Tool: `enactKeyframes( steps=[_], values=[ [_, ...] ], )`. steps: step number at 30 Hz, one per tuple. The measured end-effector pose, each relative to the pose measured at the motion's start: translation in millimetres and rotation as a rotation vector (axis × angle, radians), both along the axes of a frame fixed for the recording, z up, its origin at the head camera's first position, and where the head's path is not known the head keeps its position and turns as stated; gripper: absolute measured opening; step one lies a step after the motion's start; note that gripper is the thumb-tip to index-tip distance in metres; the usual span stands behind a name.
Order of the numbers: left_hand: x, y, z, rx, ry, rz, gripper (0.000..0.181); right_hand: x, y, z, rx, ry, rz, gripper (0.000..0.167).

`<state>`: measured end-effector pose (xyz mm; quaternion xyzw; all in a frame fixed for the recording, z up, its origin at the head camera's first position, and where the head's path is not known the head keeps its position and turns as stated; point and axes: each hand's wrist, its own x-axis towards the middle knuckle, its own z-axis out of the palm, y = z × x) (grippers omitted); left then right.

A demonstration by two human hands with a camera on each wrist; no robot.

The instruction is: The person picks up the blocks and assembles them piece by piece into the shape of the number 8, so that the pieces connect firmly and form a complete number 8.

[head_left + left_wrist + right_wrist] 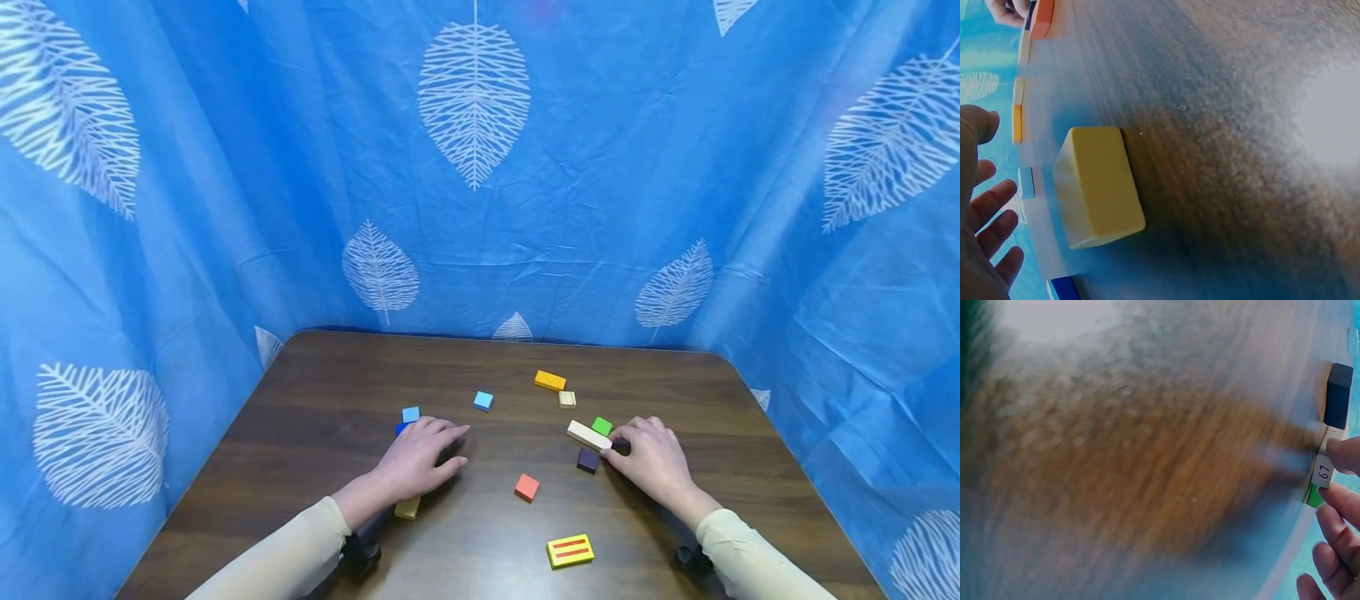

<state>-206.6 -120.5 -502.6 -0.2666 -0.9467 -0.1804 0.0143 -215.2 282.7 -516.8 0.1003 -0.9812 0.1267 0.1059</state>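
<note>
My right hand (654,460) is at the right end of a long cream-white wooden block (588,435), its thumb and index finger pinching that end. In the right wrist view, the block's end face (1323,472) carries the number 67. A green block (602,426) lies just behind it and a dark, nearly black block (588,460) in front. My left hand (417,460) hovers over the table with fingers spread loosely, holding nothing. Below it lies a yellow block (1107,187), mostly hidden in the head view. A dark blue block (401,428) is partly covered by that hand.
Around the brown wooden table (337,375) lie two light blue blocks, one farther left (411,414), one central (483,401). There are also an orange block (551,380), a striped wooden block (567,400), a red-orange block (527,487) and a yellow red-striped block (570,551). Blue leaf-patterned cloth (585,208) hangs behind.
</note>
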Motion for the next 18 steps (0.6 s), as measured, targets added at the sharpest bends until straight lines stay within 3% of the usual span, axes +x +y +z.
enactKeyframes(
  steps=[18],
  values=[
    [-3.3, -4.4, -1.9, 0.021, 0.053, 0.000, 0.049, -10.0, -8.6, 7.6, -0.015, 0.013, 0.068, 0.019]
  ],
)
